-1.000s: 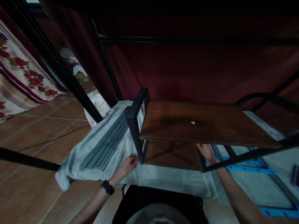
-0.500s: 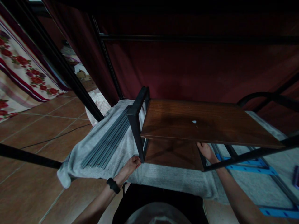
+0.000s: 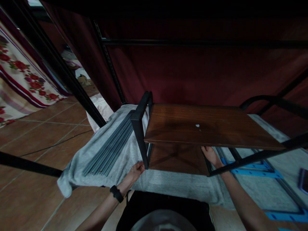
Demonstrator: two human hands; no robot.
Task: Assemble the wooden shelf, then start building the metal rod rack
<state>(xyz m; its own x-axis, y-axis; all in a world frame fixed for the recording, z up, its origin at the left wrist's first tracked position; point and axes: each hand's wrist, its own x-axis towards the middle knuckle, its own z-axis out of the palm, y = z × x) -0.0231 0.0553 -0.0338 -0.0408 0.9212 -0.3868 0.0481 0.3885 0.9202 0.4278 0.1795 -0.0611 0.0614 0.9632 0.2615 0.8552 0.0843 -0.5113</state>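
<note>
A wooden shelf unit with a brown upper board (image 3: pixel 211 125), a lower board (image 3: pixel 178 158) and a black metal frame (image 3: pixel 139 128) stands on a grey cloth. My left hand (image 3: pixel 137 170), with a dark band on its wrist, has its fingers closed at the bottom front left corner of the frame. My right hand (image 3: pixel 210 154) reaches under the upper board, beside the slanting right-hand frame; its fingertips are partly hidden behind the frame. What it grips is unclear. A small white spot shows on the upper board.
Grey rods (image 3: pixel 110 146) lie in a bundle left of the shelf unit on the grey cloth (image 3: pixel 178 186). Blue and black frame parts (image 3: pixel 257 173) lie at the right, near a dark phone-like object (image 3: pixel 303 180). Black posts (image 3: pixel 79 93) and a dark red curtain (image 3: pixel 192 73) surround the surface.
The view has shifted slightly. The right end of the upper board has moved a little left and up in view. Both hands stay at nearly the same places.
</note>
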